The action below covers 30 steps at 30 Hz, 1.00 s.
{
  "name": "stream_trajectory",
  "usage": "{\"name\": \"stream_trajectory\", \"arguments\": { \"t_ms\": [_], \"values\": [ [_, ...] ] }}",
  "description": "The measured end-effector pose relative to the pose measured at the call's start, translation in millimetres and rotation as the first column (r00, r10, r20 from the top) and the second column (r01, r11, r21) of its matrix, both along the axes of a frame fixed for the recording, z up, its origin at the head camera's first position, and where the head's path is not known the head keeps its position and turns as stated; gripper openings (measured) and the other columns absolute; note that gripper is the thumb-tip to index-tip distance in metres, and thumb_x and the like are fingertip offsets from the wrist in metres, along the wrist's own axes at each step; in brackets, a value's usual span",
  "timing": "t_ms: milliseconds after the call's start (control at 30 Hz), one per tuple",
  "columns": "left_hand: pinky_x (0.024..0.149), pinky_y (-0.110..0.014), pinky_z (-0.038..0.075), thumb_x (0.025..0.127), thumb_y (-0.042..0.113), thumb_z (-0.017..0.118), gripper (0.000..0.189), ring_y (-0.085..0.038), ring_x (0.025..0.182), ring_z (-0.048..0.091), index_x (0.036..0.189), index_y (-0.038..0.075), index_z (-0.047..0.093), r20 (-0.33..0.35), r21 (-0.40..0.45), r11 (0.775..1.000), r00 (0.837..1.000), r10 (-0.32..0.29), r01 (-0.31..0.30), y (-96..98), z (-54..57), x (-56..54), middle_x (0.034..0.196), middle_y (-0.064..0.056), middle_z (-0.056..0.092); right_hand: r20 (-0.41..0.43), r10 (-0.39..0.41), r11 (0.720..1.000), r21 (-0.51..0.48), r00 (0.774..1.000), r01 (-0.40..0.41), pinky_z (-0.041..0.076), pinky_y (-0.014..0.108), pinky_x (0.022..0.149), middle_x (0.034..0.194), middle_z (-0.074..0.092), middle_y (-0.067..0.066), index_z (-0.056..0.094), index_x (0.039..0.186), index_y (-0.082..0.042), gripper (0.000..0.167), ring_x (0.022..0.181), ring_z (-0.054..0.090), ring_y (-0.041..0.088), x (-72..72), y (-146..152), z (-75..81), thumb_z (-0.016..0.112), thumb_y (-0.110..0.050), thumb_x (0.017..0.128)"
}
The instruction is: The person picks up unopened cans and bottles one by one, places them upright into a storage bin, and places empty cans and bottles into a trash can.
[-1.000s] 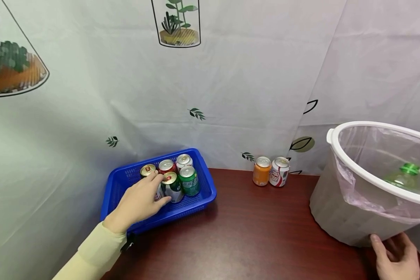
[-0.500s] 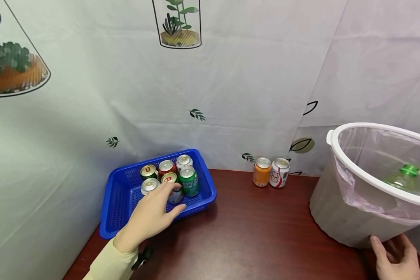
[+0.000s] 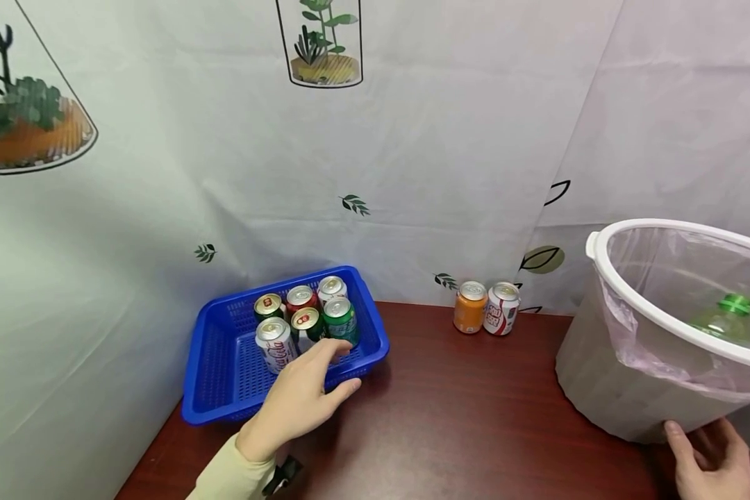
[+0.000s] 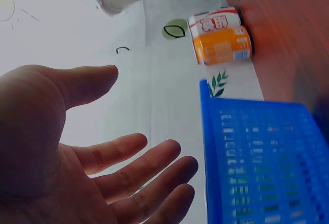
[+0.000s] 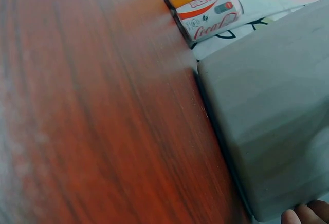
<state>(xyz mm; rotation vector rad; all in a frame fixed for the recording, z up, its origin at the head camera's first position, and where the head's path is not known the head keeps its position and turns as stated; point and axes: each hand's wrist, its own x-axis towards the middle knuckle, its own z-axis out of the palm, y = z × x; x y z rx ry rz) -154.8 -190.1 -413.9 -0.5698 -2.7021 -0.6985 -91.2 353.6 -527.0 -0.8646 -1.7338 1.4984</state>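
Note:
My left hand [image 3: 300,399] is over the near right rim of the blue basket [image 3: 209,375], thumb and fingers spread with nothing between them. In the left wrist view its palm and fingers are beside the blurred basket side [image 4: 257,147]. Several drink cans stand upright in the basket. Among them are a white Coca-Cola can [image 3: 277,351], a green can [image 3: 342,325], and a dark can with a gold top [image 3: 307,325], partly behind my hand. My right hand [image 3: 715,462] rests at the base of the grey bin [image 3: 637,375], fingers loosely curled, fingertips at its lower edge.
An orange can [image 3: 469,310] and a white-and-red Coca-Cola can [image 5: 211,16] stand together on the brown table [image 3: 444,423], near the wall cloth [image 3: 450,153]. The bin has a pink liner and a green-capped bottle [image 3: 728,319] inside.
My left hand has drawn back from the cans toward the basket's near right rim, its fingers spreading. The white Coca-Cola can it covered now shows. My right hand and the bin stay put.

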Motion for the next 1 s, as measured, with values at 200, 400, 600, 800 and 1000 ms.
{"name": "stream_trajectory", "arguments": {
  "t_ms": [200,400,600,800,1000],
  "values": [
    [0.095,-0.039,0.056,0.091,0.042,0.079,0.052,-0.013,0.114,0.069,0.134,0.020,0.060,0.020,0.059,0.997,0.999,-0.043,0.041,22.6,-6.3,-9.0,0.124,0.006,0.070,-0.016,-0.023,1.000,0.018,1.000,0.023,0.037,-0.004,0.076,0.130,0.060,-0.024,0.050,0.153,-0.023,0.070,0.096,0.055,-0.023,0.3,-3.7,-1.1,0.076,-0.014,0.089],
    [0.092,-0.042,0.057,0.091,0.044,0.077,0.052,-0.016,0.109,0.070,0.132,0.016,0.062,-0.018,0.040,0.998,0.999,0.039,-0.038,43.7,-14.2,-20.5,0.122,0.003,0.069,0.005,-0.001,1.000,0.022,1.000,0.001,0.039,-0.005,0.075,0.117,0.060,-0.031,0.049,0.153,-0.022,0.069,0.085,0.054,-0.026,0.5,-1.7,2.7,0.076,-0.013,0.090],
    [0.082,-0.048,0.059,0.092,0.047,0.075,0.058,-0.025,0.101,0.071,0.135,0.012,0.059,-0.029,-0.018,0.990,0.990,0.140,-0.140,62.6,-26.5,-38.7,0.118,-0.007,0.068,-0.004,0.009,1.000,-0.006,1.000,-0.009,0.039,-0.004,0.074,0.118,0.062,-0.029,0.049,0.154,-0.022,0.071,0.085,0.055,-0.025,0.5,-0.4,2.0,0.076,-0.012,0.089],
    [0.066,-0.047,0.059,0.091,0.046,0.076,0.064,-0.030,0.083,0.073,0.140,0.011,0.055,-0.058,-0.082,0.980,0.982,0.178,-0.182,69.6,-39.4,-50.6,0.110,-0.014,0.070,-0.042,0.002,1.000,-0.027,0.999,-0.003,0.040,-0.004,0.073,0.107,0.060,-0.031,0.051,0.152,-0.020,0.070,0.083,0.056,-0.024,-0.3,-1.5,0.6,0.077,-0.010,0.087],
    [0.058,-0.045,0.058,0.093,0.042,0.074,0.061,-0.031,0.067,0.070,0.143,0.014,0.054,-0.078,-0.106,0.974,0.979,0.191,-0.198,72.4,-44.3,-55.0,0.114,-0.015,0.069,-0.048,0.001,1.000,-0.013,0.999,-0.002,0.040,-0.004,0.074,0.108,0.060,-0.032,0.052,0.152,-0.019,0.070,0.085,0.056,-0.023,-0.5,-1.5,1.2,0.077,-0.009,0.088]
  ]
}}
